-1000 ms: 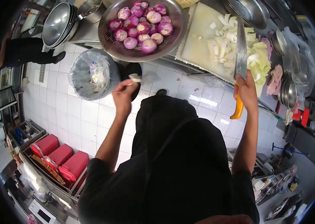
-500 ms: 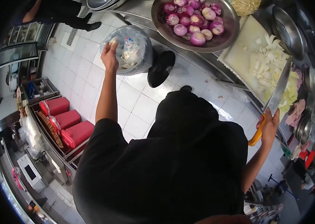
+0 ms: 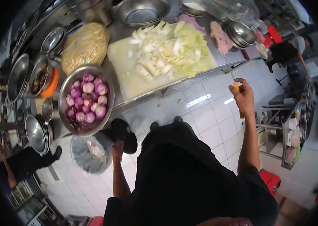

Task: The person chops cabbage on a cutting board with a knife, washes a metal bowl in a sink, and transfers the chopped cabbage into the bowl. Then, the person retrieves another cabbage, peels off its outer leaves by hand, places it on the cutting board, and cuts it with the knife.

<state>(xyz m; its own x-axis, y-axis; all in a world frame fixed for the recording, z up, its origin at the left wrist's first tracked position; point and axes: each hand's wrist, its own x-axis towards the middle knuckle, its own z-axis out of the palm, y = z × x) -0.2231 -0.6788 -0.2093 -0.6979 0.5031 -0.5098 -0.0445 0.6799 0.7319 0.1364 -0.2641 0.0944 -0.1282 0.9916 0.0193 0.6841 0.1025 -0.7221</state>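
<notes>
Across the top of the view, a steel worktop (image 3: 236, 57). On the floor below its front edge, a bag-lined bin (image 3: 79, 165). Along that edge, a cutting board (image 3: 123, 81), with chopped cabbage (image 3: 166, 56) heaped over its right half. To its left, jutting over the worktop's front edge, a colander (image 3: 80, 130) of purple onions (image 3: 87, 98). In front of that edge, right of the board, a yellow-handled knife (image 3: 236, 87), gripped in the right hand (image 3: 245, 98). Near the bin, the left hand (image 3: 117, 151), blurred; cannot tell whether holding anything.

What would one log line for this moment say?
left hand: near lined bin | right hand: holding yellow-handled knife | cutting board: chopped cabbage | colander: red onions
</notes>
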